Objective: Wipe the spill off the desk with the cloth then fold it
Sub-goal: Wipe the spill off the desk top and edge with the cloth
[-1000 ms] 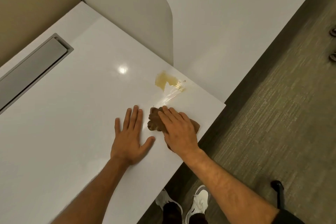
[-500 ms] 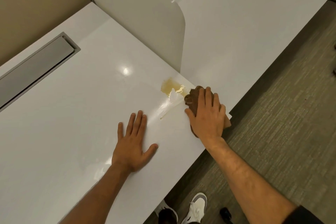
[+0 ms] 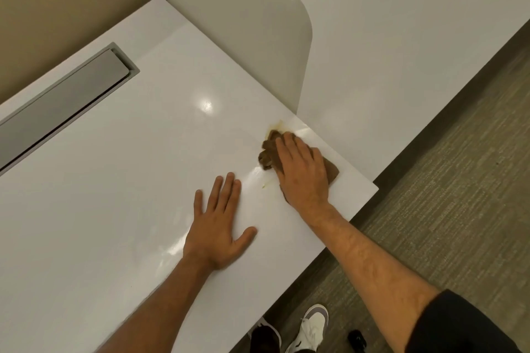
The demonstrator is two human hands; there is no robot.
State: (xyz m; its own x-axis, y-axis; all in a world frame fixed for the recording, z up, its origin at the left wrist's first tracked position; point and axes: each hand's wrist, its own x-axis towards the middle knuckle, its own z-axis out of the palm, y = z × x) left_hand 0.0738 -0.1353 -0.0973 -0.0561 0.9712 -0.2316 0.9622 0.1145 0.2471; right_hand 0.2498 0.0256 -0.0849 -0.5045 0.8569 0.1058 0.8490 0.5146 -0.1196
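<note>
A crumpled brown cloth (image 3: 269,152) lies on the white desk (image 3: 129,166) near its right corner. My right hand (image 3: 304,172) presses flat on top of the cloth and hides most of it. The yellowish spill (image 3: 276,125) shows only as a thin smear just beyond the cloth's far edge, and a small yellow trace (image 3: 265,186) sits to the left of my right hand. Flat on the desk with its fingers spread rests my left hand (image 3: 219,223), holding nothing, a short way left of the cloth.
A white divider panel (image 3: 243,23) stands upright just behind the spill. A grey cable-tray lid (image 3: 66,97) is set into the desk at the left. A second white desk (image 3: 401,37) lies beyond the divider. Carpet floor (image 3: 444,195) and my shoes (image 3: 312,327) are at the right and bottom.
My right hand has pushed the cloth from the desk's near edge up and over the spill, so most of the yellow puddle is now covered or wiped. My left hand has stayed flat.
</note>
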